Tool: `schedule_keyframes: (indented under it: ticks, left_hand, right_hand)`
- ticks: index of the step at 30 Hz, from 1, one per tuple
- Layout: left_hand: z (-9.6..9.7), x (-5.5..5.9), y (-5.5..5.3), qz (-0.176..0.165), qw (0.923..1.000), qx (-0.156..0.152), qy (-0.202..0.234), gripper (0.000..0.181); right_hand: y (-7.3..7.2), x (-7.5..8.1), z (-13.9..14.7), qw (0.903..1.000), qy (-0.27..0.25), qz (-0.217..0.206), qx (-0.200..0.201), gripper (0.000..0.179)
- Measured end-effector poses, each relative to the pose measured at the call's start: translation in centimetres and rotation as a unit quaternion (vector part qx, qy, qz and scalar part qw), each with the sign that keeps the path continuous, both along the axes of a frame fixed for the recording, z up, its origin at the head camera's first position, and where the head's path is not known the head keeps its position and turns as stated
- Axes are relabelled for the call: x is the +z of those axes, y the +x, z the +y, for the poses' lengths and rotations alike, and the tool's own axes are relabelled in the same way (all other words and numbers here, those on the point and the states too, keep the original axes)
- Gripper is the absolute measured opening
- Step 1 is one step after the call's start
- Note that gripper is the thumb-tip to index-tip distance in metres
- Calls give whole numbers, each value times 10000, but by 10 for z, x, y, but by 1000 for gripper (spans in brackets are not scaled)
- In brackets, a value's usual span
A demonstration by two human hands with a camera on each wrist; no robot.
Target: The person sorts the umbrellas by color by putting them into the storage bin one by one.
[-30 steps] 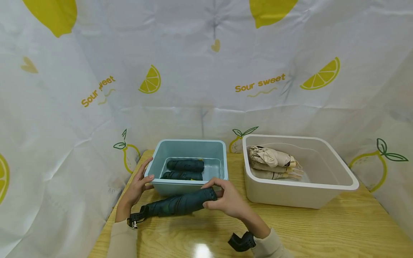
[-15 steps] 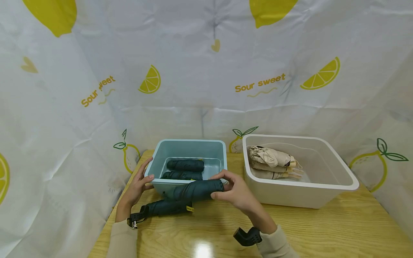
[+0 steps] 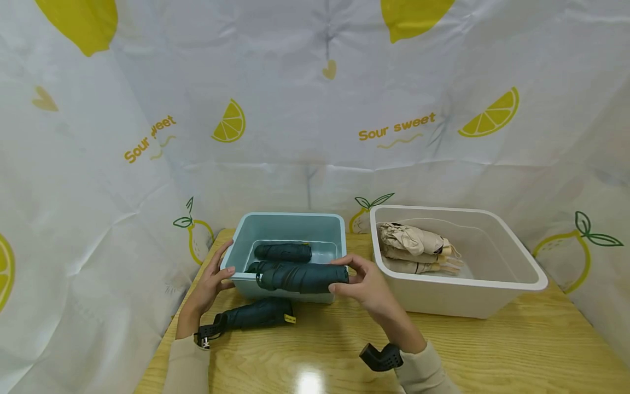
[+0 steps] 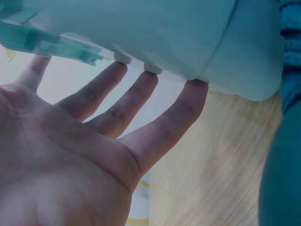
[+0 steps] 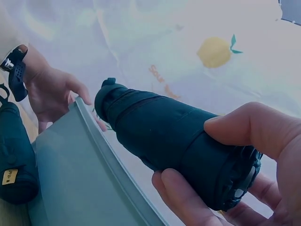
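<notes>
My right hand (image 3: 366,284) grips the end of a dark green folded umbrella (image 3: 300,278), held lengthwise over the front rim of a light blue bin (image 3: 295,215). Thumb and fingers (image 5: 178,193) close round its gathered end in the right wrist view. Two more dark folded umbrellas lie inside the bin; the rear one (image 3: 283,252) shows fully, the front one is partly covered. With its fingers spread fairly straight, my left hand (image 3: 209,284) touches the bin's left side, fingertips on the outer wall. Another dark umbrella (image 3: 261,313) with a yellow tag rests on the table before the bin.
A larger white bin (image 3: 443,298) stands to the right, with several beige folded umbrellas (image 3: 413,241) piled at its left end. Both bins sit on a wooden table (image 3: 517,350). A lemon-patterned white sheet (image 3: 295,109) hangs behind and at the sides.
My right hand has lifted the dark umbrella from the table up to the bin's front rim, slightly rightward, uncovering the tagged umbrella below. The left hand has stayed at the bin.
</notes>
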State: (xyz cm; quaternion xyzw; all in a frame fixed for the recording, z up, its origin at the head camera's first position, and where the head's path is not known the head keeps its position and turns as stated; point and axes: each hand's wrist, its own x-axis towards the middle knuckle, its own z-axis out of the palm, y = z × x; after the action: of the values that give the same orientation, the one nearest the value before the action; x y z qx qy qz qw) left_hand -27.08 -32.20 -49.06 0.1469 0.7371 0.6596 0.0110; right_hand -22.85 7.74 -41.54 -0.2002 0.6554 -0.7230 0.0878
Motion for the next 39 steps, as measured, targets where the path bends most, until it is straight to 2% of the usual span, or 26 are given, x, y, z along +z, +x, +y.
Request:
schedule_keyframes:
  ticks: [19,23,33,39]
  left_hand:
    - [1,1,0,-7,10000,-30,10,70]
    - [0,0,0,-24,10000,-10,0,70]
    - [0,0,1,-19,10000,-30,64,70]
    - [1,2,0,-73,9999,17,66,70]
  right_hand:
    - [-5,0,3,9970,-30,-261,-723,44]
    - [-8,1,2,9955,117,-411,-848,46]
    - [-26,11,-8,9953,239,-613,-715,49]
    - [-40,18,-18,9953,-99,-741,-612,44]
